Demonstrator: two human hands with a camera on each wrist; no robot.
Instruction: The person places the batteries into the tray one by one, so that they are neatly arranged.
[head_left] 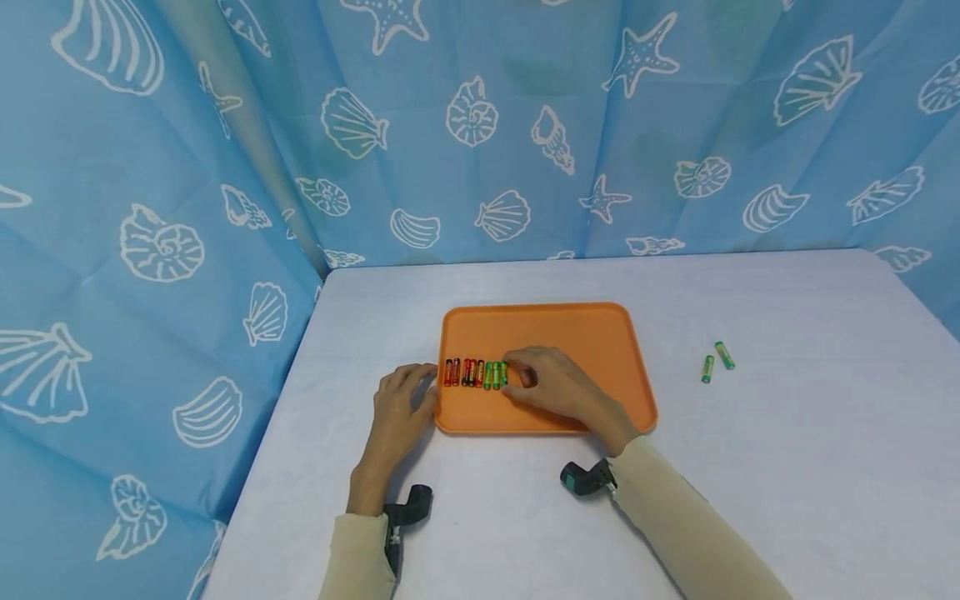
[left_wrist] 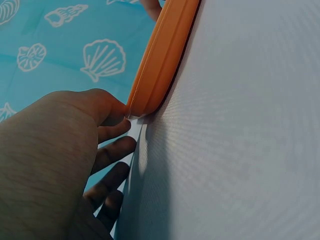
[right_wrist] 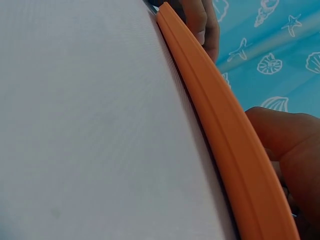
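Note:
An orange tray (head_left: 577, 333) lies on the white table, with a row of small batteries standing side by side across its left half. Several red batteries (head_left: 456, 372) form the left part of the row; green batteries (head_left: 488, 375) continue it to the right. At the row's right end, my right hand (head_left: 558, 383) pinches a green battery (head_left: 505, 374) between thumb and index finger. My left hand (head_left: 401, 417) touches the tray's left rim, its fingers loosely spread; in the left wrist view its thumb (left_wrist: 112, 106) meets the tray's corner.
Two more green batteries (head_left: 708, 369) lie on the table right of the tray. Each wrist wears a black camera mount (head_left: 408, 506). A blue curtain (head_left: 450, 167) with white shell prints hangs behind and left of the white table (head_left: 787, 467).

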